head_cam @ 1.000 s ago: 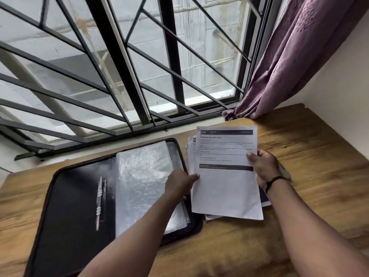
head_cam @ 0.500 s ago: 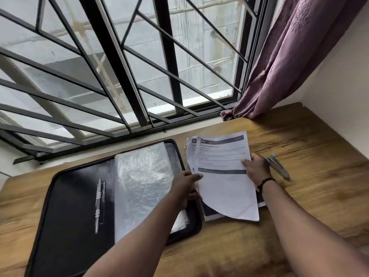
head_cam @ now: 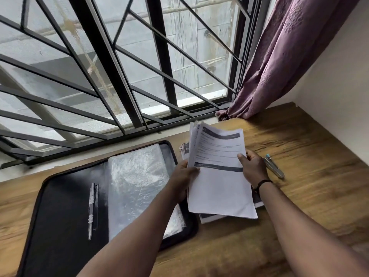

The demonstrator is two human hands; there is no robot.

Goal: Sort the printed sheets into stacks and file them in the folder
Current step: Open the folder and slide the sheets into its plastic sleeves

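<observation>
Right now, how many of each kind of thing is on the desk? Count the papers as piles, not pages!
Folders: 1, the open black folder
Paper piles: 2, the held sheets and the stack underneath
Pens: 1, the silver pen
Hands: 2, left hand and right hand
Total: 6

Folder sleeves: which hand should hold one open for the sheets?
Probably left. The left hand grips the sheets' left edge right beside the open folder's plastic sleeves. The right hand pinches the far edge, away from the folder, near the pen.
</observation>
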